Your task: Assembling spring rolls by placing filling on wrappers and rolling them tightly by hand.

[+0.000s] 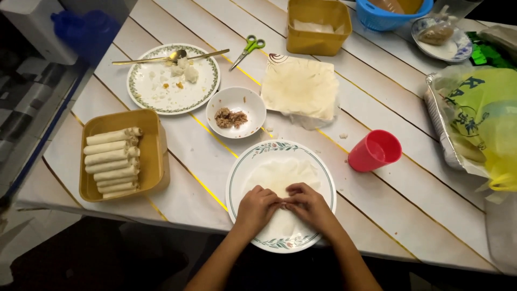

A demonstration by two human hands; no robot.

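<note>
Head view, looking down. The white slatted bench (pixel 177 140) carries everything. At its right edge lies a foil tray (pixel 442 129) under a yellow-green plastic bag (pixel 479 113). At left, a yellow tub (pixel 153 156) holds finished rolls (pixel 112 160), stacked side by side, each with its long axis running left to right. Near me sits the floral-rimmed plate (pixel 323 183), bearing the pale wrapper (pixel 280 175), spread flat with one corner pointing away from me. Beyond it, a stack of square wrappers (pixel 299 87) rests beside a used plate (pixel 161 91) with a spoon (pixel 161 57). A small white bowl (pixel 249 102) of brown filling (pixel 230 117) stands between the two plates. A red cup (pixel 375 151) stands just right of my plate; green scissors (pixel 246 49) lie farther back. My left hand (pixel 257 206) and right hand (pixel 308 203) meet fingertip to fingertip, pressed down on the wrapper's near portion; the fold beneath lies left to right, hidden by my fingers.
</note>
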